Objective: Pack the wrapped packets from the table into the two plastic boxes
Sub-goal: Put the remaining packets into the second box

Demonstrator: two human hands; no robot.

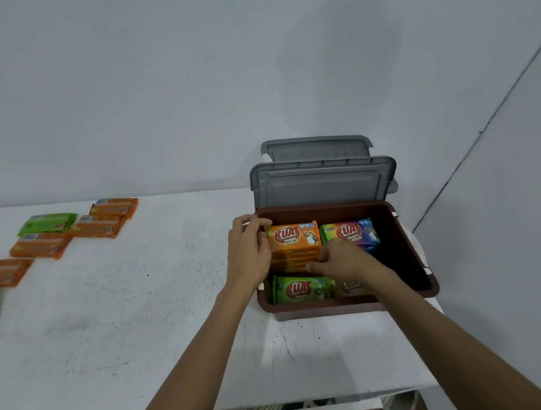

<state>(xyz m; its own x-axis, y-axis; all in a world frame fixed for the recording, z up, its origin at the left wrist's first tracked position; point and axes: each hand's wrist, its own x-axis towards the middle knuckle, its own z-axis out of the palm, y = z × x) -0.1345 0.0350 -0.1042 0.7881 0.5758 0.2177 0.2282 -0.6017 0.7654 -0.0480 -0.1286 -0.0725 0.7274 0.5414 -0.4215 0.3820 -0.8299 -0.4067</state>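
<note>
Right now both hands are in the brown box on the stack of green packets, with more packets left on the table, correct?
Not quite. The head view shows the left hand and right hand in the brown box on a stack of orange packets, not green. More packets do remain on the table.

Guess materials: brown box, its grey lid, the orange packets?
Brown box: looks like moulded plastic, smooth, opaque, slight sheen on the rim. Grey lid: plastic too, matte, with moulded ribs. Orange packets: probably glossy printed film wrap, judging by highlights and crimped ends; contents hidden.
</note>
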